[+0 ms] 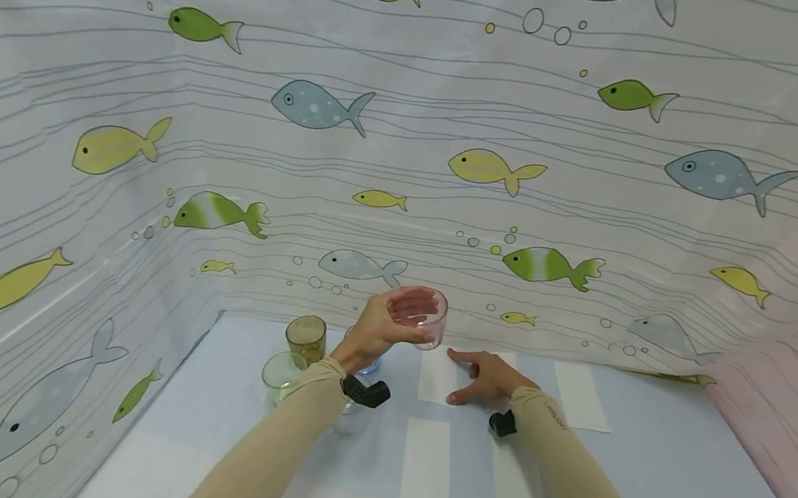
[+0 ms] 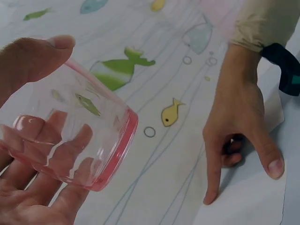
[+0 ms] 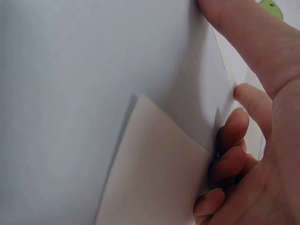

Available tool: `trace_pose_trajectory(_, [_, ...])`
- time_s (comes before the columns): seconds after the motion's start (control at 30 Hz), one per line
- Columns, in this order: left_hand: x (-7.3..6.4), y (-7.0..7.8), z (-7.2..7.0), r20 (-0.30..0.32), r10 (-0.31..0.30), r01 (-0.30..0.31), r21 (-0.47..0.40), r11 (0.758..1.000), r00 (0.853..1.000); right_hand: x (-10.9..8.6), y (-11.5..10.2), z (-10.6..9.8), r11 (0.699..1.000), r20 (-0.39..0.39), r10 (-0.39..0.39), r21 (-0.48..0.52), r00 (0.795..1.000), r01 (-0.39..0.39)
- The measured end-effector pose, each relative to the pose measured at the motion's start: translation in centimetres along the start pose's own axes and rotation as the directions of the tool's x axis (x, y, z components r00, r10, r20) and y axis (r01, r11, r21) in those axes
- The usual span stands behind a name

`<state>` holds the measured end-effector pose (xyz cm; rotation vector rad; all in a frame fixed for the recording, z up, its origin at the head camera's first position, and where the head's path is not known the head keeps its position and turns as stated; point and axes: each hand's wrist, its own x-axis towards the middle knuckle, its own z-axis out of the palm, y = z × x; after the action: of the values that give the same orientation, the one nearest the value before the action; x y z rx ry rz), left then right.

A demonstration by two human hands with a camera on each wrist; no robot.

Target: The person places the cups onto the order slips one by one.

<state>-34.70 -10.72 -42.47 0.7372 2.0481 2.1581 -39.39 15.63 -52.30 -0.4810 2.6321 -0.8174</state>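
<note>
My left hand [image 1: 386, 325] holds a clear pink drinking glass [image 1: 437, 320] above the back of the table. The left wrist view shows the glass [image 2: 112, 157] tilted, with its thick pink base toward the right hand, thumb on one side and fingers on the other. On a white paper strip [image 1: 436, 382] rests my right hand [image 1: 491, 379], its index finger and thumb stretched apart and touching near the strip's edges. The other fingers [image 3: 233, 126] of that hand are curled under, holding nothing.
Left of the strips stand an amber glass [image 1: 306, 338], a green glass [image 1: 283, 370] and a blue glass [image 1: 370, 365], partly behind my left arm. More white strips lie at the front [image 1: 428, 467], under the right forearm [image 1: 518, 492] and at right [image 1: 582, 398]. A fish-patterned curtain [image 1: 402, 224] surrounds the table.
</note>
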Motion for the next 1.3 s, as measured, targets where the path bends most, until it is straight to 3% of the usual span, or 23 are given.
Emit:
trace_pose_trajectory(0.23, [1.3, -2.0, 0.1, 0.007, -0.035, 0.035, 0.048, 0.998, 0.999, 0.4, 0.2, 0.2, 0.999, 0.003, 0.037, -0.003, 0.999, -0.037])
trace_pose_trajectory(0.4, [1.9, -3.4, 0.4, -0.001, -0.108, 0.107, 0.077, 0.991, 0.994, 0.6, 0.3, 0.2, 0.997, -0.01, 0.074, -0.003, 0.997, -0.074])
trace_pose_trajectory(0.67, [2.3, -5.2, 1.4, -0.025, -0.207, 0.208, 0.063, 0.976, 0.978, 0.6, 0.3, 0.2, 0.998, -0.013, 0.057, -0.009, 0.998, -0.057])
trace_pose_trajectory(0.87, [2.3, -6.1, 1.5, -0.008, -0.232, 0.232, 0.041, 0.972, 0.973, 0.5, 0.2, 0.3, 0.999, -0.014, 0.053, 0.005, 0.999, -0.052])
trace_pose_trajectory(1.1, [2.7, -7.0, 1.3, -0.045, -0.229, 0.232, 0.093, 0.968, 0.972, 0.5, 0.1, 0.3, 0.997, -0.024, 0.073, 0.015, 0.997, -0.073])
trace_pose_trajectory(1.3, [2.9, -7.5, 1.4, -0.043, -0.251, 0.254, 0.079, 0.964, 0.967, 0.6, 0.3, 0.3, 0.998, -0.027, 0.064, 0.014, 0.998, -0.064])
